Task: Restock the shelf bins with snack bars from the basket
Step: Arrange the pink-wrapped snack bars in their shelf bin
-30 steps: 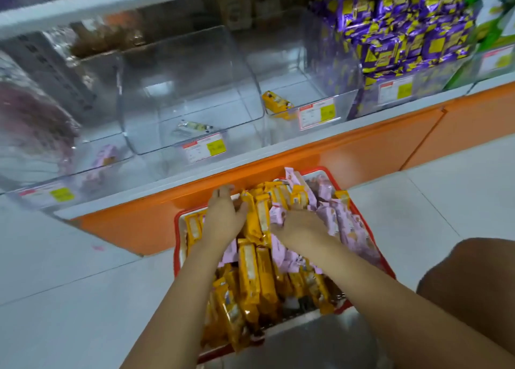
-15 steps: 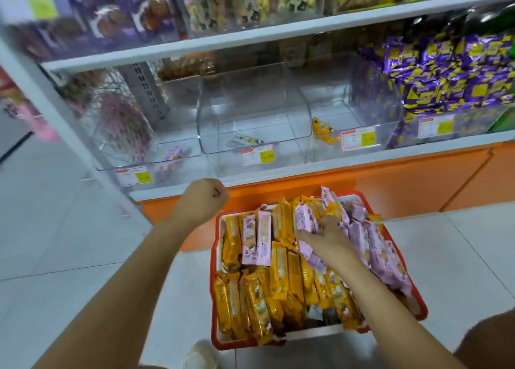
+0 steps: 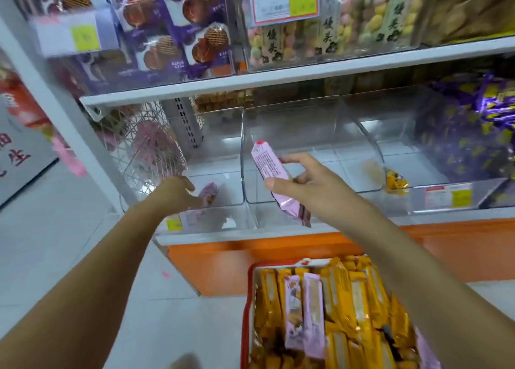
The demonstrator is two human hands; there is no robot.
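My right hand pinches a pink snack bar between thumb and fingers, holding it tilted in front of the middle clear bin. My left hand reaches into the left clear bin, fingers next to a pink bar lying on its floor; I cannot tell whether it grips anything. The red basket sits on the floor below, packed with yellow bars and two pink bars. One yellow bar lies in the right clear bin.
The bins stand on a low white shelf over an orange base. A bin of purple packs is at the far right. An upper shelf holds waffle and candy packs. White tiled floor lies to the left.
My right hand left the basket and rose with a pink bar to the middle bin. My left hand went from above the basket's left corner into the left bin. The view tilted up.
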